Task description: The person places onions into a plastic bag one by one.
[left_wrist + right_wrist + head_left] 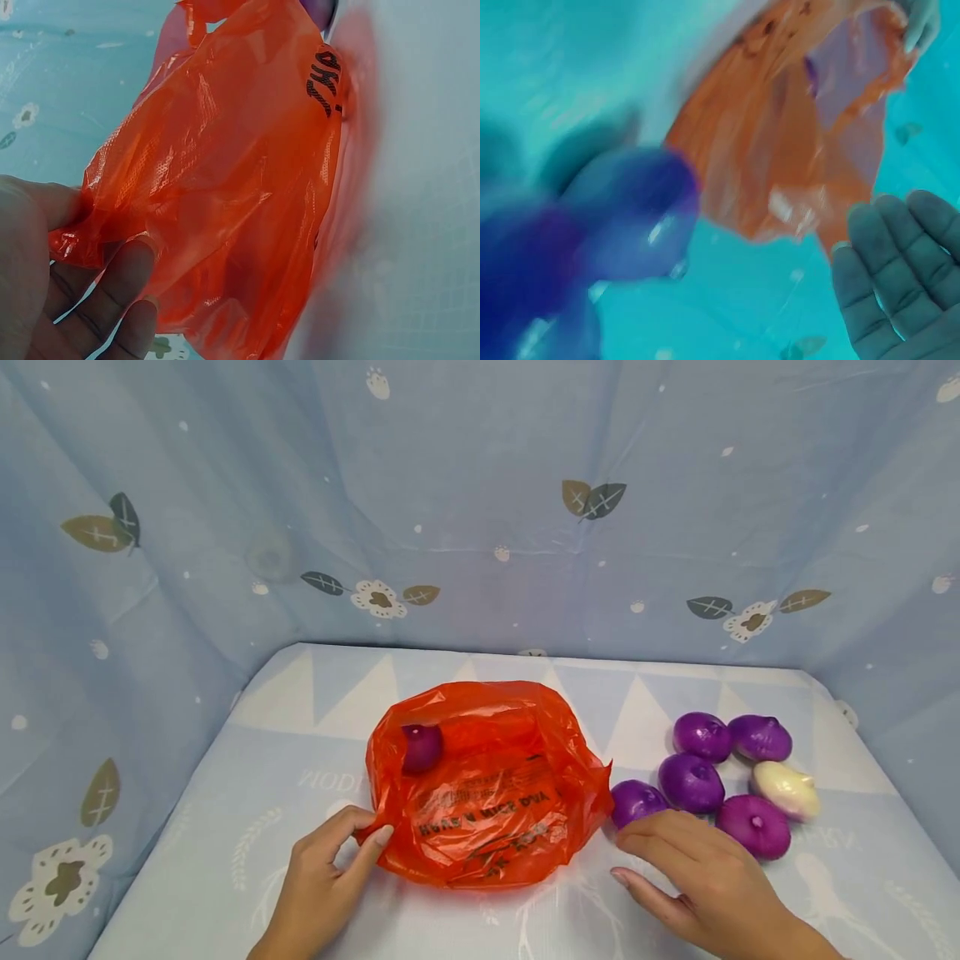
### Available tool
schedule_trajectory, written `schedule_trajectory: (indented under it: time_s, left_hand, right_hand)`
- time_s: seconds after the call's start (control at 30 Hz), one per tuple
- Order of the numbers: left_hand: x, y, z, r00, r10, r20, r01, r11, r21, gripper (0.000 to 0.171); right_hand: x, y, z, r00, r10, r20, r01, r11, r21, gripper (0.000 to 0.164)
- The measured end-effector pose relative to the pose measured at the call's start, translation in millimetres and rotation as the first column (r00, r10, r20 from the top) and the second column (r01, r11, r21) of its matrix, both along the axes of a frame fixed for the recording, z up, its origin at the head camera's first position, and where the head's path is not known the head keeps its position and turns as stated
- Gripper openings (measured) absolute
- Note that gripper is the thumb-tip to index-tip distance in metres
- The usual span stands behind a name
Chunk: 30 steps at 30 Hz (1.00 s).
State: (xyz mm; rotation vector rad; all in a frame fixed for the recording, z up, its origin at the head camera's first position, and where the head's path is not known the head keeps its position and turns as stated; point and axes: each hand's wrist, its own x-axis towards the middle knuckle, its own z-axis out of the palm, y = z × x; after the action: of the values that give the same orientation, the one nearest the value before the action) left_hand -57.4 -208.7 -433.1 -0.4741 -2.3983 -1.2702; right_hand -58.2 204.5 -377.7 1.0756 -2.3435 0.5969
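Observation:
An orange-red plastic bag (570, 777) with black print lies on the table, its mouth spread wide. One purple onion (422, 748) rests inside at the left. My left hand (326, 881) pinches the bag's left rim between thumb and fingers, as the left wrist view shows on the bag film (210, 172). To the right of the bag, my right hand (701, 881) hovers with fingers stretched out, holding nothing. Just beyond its fingertips sits the nearest purple onion (635, 802), close to the bag's right corner. In the right wrist view the fingers (900, 270) are extended and the onions look blurred.
Several more purple onions (691, 783) cluster at the right, with one whitish onion (786, 790) among them. The pale patterned table (225, 827) ends at a blue curtain (480, 510) with leaf and flower prints, which rises behind and at both sides.

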Motion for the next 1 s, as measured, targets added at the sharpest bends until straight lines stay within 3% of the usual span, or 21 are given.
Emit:
schedule_trajectory:
  time_s: [0.1, 0.23, 0.33, 0.43, 0.53, 0.67, 0.8, 1.0]
  left_hand:
    - [0.8, 0, 2.1, 1.0, 0.002, 0.009, -0.002, 1.0, -0.007, 0.032]
    - [1.8, -2, 4.7, 1.0, 0.002, -0.001, -0.002, 1.0, -0.004, 0.033]
    - [1.8, -2, 4.8, 1.0, -0.008, -0.01, 0.008, 1.0, 0.003, 0.033]
    - [1.4, -1, 3.4, 0.999, -0.025, -0.024, 0.025, 1.0, 0.016, 0.032]
    - [1.1, 0, 2.4, 0.999, -0.035, -0.03, 0.036, 0.999, 0.024, 0.032]
    - [1.2, -1, 2.5, 0.999, -0.037, -0.028, 0.037, 0.999, 0.023, 0.032]
    - [1.5, -1, 3.3, 0.999, -0.037, -0.021, 0.037, 0.999, 0.025, 0.031]
    - [1.5, -1, 4.2, 0.999, -0.032, -0.017, 0.032, 0.999, 0.027, 0.03]
  right_hand:
    - [1.7, 13, 1.0, 0.993, -0.117, 0.025, 0.115, 0.99, 0.081, 0.052]
    - [0.0, 29, -2.7, 0.97, -0.231, 0.077, 0.212, 0.956, 0.202, 0.07]
    - [-0.5, 40, -6.9, 0.937, -0.322, 0.137, 0.275, 0.92, 0.28, 0.088]
    - [-0.1, 50, -10.1, 0.888, -0.409, 0.21, 0.327, 0.882, 0.338, 0.1]
    - [0.8, 59, -12.4, 0.834, -0.471, 0.287, 0.358, 0.858, 0.368, 0.102]
    - [3.9, 65, -16.7, 0.779, -0.516, 0.356, 0.381, 0.841, 0.384, 0.099]
    - [7.0, 64, -21.7, 0.74, -0.537, 0.405, 0.373, 0.829, 0.417, 0.098]
    - [10.1, 65, -24.5, 0.742, -0.55, 0.383, 0.384, 0.817, 0.429, 0.093]
